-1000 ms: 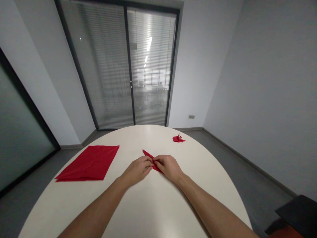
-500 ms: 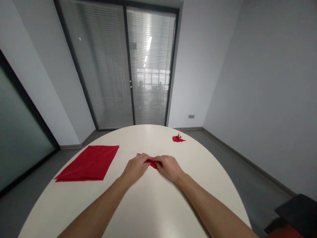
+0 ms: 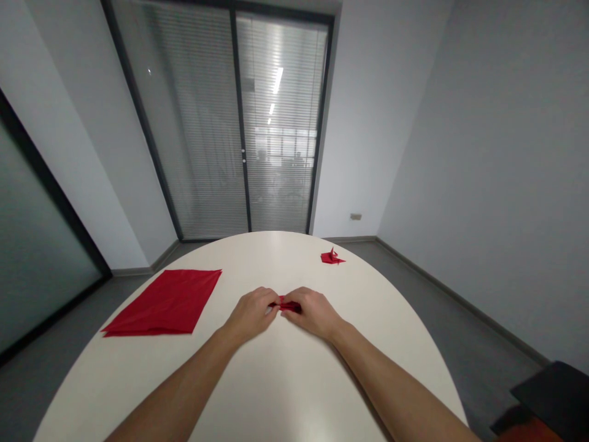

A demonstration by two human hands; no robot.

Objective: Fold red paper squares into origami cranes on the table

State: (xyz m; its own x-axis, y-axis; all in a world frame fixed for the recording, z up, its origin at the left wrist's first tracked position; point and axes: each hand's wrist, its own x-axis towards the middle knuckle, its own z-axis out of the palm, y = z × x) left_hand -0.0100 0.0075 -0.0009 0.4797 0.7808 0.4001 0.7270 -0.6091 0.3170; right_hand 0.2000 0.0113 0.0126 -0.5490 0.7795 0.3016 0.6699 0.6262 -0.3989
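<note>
A small folded piece of red paper [image 3: 288,305] lies on the white oval table [image 3: 276,380], pinched between both hands. My left hand [image 3: 252,314] has its fingers closed on the paper's left end. My right hand [image 3: 311,312] grips the right end with closed fingers. Most of the paper is hidden under the fingers; only a short red strip shows between them.
A stack of flat red paper sheets [image 3: 165,301] lies on the table's left side. A finished small red folded figure [image 3: 331,258] sits far right on the table. Glass doors with blinds [image 3: 239,123] stand beyond. A dark object [image 3: 547,393] is at the bottom right.
The long pointed red flap that stuck out to the far left has been folded down; the paper now shows only as a short strip between the two hands, which have drawn closer together.
</note>
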